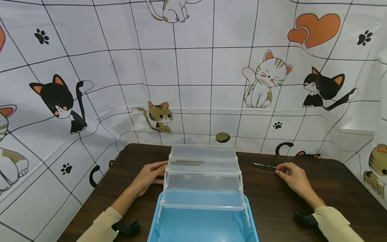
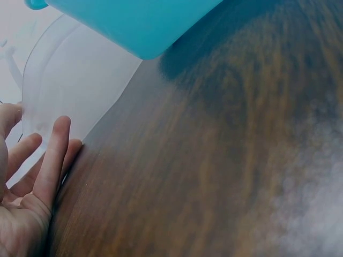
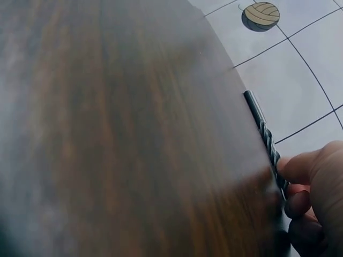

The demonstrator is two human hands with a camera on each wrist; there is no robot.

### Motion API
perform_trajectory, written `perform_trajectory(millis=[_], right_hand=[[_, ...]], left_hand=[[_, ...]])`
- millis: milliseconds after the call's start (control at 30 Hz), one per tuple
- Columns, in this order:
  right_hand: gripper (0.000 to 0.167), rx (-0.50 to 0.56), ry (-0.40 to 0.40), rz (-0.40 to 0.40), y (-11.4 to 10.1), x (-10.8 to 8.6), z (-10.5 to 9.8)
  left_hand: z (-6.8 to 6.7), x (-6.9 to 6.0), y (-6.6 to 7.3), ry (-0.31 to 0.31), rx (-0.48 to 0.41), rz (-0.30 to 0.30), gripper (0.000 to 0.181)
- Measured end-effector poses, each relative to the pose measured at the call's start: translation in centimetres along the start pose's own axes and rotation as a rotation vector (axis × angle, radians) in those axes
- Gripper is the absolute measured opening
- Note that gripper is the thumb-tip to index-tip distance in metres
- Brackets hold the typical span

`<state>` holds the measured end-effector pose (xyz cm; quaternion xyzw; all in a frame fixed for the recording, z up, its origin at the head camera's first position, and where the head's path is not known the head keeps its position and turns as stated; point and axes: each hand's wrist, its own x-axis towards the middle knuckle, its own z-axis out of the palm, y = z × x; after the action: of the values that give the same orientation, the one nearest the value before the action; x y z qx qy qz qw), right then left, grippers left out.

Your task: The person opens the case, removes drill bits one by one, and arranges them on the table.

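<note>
A blue box (image 1: 208, 225) with tiered clear trays (image 1: 207, 183) stands at the middle front of the table. Several thin drill bits (image 1: 188, 162) lie in an upper tray. The left hand (image 1: 144, 179) touches the left side of the trays with fingers extended; in the left wrist view its fingers (image 2: 53, 155) lie against a translucent panel (image 2: 75, 80). To the right of the box, the right hand (image 1: 293, 178) pinches a dark drill bit (image 1: 264, 166) by one end. The right wrist view shows the bit's spiral flutes (image 3: 269, 142) and smooth shank, held between thumb and fingers.
The dark wooden table (image 1: 269, 198) extends on both sides of the box. Behind it and to the left hangs a white cloth (image 1: 193, 67) with grid lines and printed cats. Black straps with dark devices (image 1: 126, 228) sit at both wrists.
</note>
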<state>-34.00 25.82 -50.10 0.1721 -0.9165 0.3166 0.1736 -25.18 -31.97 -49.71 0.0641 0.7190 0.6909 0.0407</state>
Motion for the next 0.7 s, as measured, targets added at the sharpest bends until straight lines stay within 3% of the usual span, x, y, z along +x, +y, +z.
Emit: perform_trajectory(millis=[333, 533, 700], right_hand=[[0.018, 0.033, -0.057, -0.045, -1.6, 0.2, -1.0], [0.02, 0.079, -0.088, -0.112, -4.8, 1.7, -1.9], [0.022, 0.095, -0.174, -0.152, -8.0, 2.8, -3.0]], left_hand=[[-0.1, -0.1, -0.1, -0.005, 0.007, 0.01, 0.052], [-0.2, -0.1, -0.1, -0.005, 0.004, 0.017, 0.051], [0.0, 0.0, -0.2, -0.006, 0.003, 0.012, 0.051]])
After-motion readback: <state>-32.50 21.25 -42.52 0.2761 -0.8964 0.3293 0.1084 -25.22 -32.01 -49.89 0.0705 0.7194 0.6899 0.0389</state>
